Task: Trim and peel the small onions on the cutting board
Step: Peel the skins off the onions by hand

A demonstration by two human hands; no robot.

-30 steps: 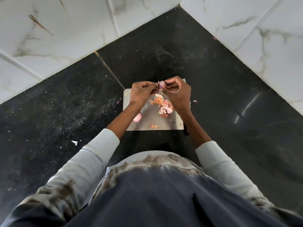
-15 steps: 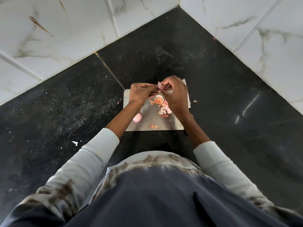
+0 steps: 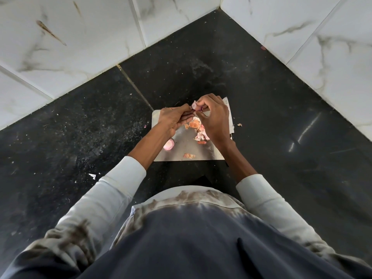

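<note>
A dark speckled stone surface runs into a corner formed by white marbled wall tiles. A thin pale seam crosses it diagonally. Lying flat on it is a pale rectangular cutting board, its far part covered by the hands. Beside the board's right edge sits a small scrap of onion skin (directly on the stone), and a tiny pink fleck lies just off the left edge. A white scrap rests well to the left, among scattered pale crumbs and dust.
</note>
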